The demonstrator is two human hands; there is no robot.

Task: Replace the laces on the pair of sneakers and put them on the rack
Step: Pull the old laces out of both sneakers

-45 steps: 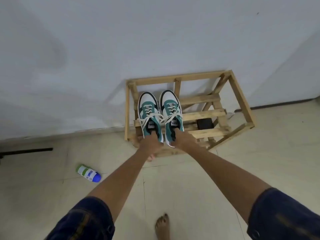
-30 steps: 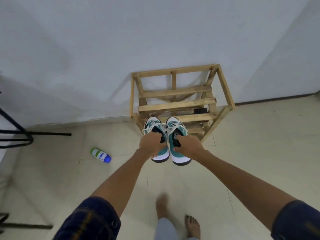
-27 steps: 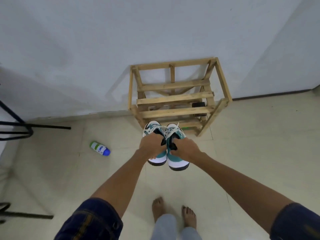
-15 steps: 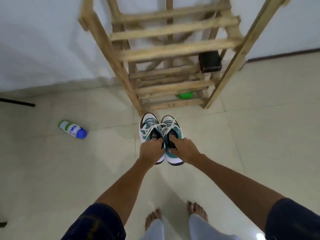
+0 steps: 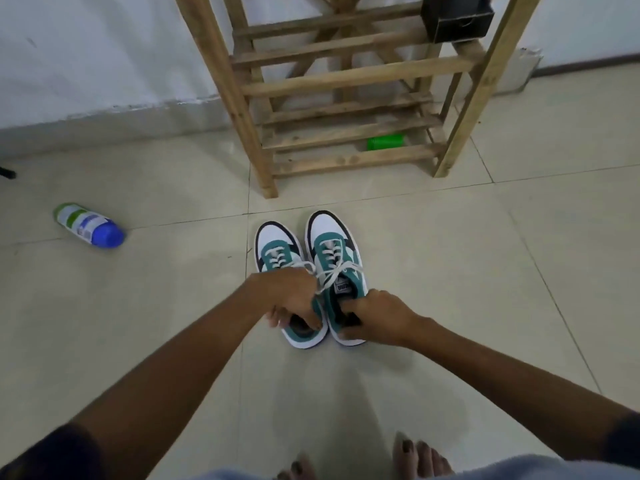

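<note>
Sneakers, a pair in teal and white with black trim and pale cream laces, now stand side by side on the beige tiled floor [image 5: 519, 271], just in front of the slatted wooden shoe rack [image 5: 346, 81]. Moments earlier they sat on the rack's top shelf; the person has lifted them off and set them down. The left hand [image 5: 294, 299] curls over the collar of the left sneaker [image 5: 277, 251], fingers tucked into the opening. The right hand [image 5: 377, 317] grips the heel of the right sneaker [image 5: 332, 244] the same way. Both shoes are laced and tied, so the relacing probably starts here, with the knots to undo first. A white spray can with a blue cap [image 5: 88, 225] lies on the floor well to the left.
</note>
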